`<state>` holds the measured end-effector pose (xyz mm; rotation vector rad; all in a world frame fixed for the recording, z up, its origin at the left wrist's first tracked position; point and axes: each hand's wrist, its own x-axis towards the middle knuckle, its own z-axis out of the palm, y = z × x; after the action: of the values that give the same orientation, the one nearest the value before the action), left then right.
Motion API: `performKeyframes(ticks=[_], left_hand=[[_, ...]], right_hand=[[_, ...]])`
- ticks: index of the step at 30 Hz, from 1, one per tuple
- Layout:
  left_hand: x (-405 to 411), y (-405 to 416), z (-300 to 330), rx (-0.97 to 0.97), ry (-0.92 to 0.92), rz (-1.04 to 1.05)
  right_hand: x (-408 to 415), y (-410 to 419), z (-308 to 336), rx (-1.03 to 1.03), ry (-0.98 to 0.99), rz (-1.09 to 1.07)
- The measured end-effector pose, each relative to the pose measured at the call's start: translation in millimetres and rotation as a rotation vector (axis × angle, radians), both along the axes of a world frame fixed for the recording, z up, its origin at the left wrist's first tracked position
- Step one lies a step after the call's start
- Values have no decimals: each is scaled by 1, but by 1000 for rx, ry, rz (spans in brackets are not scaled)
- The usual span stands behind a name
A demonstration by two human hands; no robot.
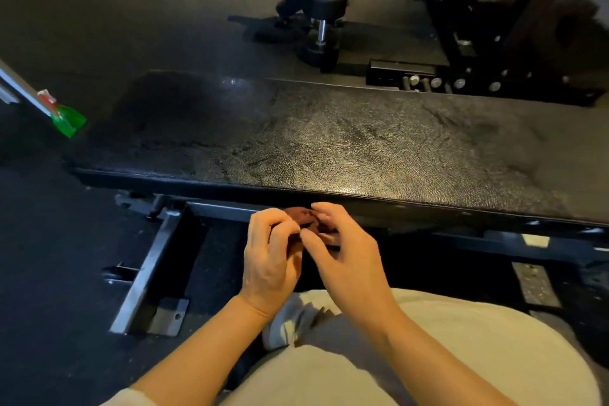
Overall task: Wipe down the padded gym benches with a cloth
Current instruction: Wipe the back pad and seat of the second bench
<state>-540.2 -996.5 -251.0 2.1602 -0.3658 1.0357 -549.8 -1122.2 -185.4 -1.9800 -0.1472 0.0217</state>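
Note:
A long black padded bench (329,138) runs across the view, its textured top showing damp streaks. Just below its near edge, my left hand (270,260) and my right hand (346,254) meet around a small brown cloth (304,217). The cloth is bunched up between them, with fingers of both hands curled round it. Most of the cloth is hidden behind my fingers.
The bench's steel frame (148,270) lies on the dark rubber floor at lower left. A dumbbell (323,26) and a black rack (478,43) stand behind the bench. A green-tipped pole (62,115) leans in at left. My light-trousered knees (428,356) fill the foreground.

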Motion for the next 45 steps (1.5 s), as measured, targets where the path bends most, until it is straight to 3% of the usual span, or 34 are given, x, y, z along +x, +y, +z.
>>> performKeyframes(ticks=[2, 5, 7, 9, 11, 16, 19, 22, 28, 35, 39, 41, 45], left_hand=[[-3, -4, 3, -86, -18, 14], [-5, -1, 2, -158, 28, -2], [-8, 11, -1, -138, 71, -83], [-14, 22, -3, -73, 132, -247], [-17, 33, -4, -49, 176, -272], [1, 53, -5, 102, 158, 116], [15, 53, -6, 213, 161, 126], [19, 47, -7, 241, 164, 122], [20, 43, -5, 263, 145, 161], [21, 44, -7, 272, 139, 191], [20, 38, -6, 280, 156, 200], [19, 36, -5, 274, 172, 202], [18, 32, -4, 281, 158, 196]], right_hand=[[4, 23, 4, 298, 278, -125], [10, 42, 5, 619, 451, -232], [8, 46, 2, 776, 480, -299], [7, 44, -2, 799, 393, -395], [8, 42, -7, 626, 186, -448], [10, 58, -21, -53, -359, -291], [23, 59, -32, -382, -590, -100], [36, 50, -38, -612, -778, -118], [26, 33, -39, -459, -578, -353], [39, 43, -39, -627, -618, -167], [40, 19, -38, -411, -448, -535], [38, 18, -37, -356, -416, -609], [35, 40, -34, -426, -575, -273]])
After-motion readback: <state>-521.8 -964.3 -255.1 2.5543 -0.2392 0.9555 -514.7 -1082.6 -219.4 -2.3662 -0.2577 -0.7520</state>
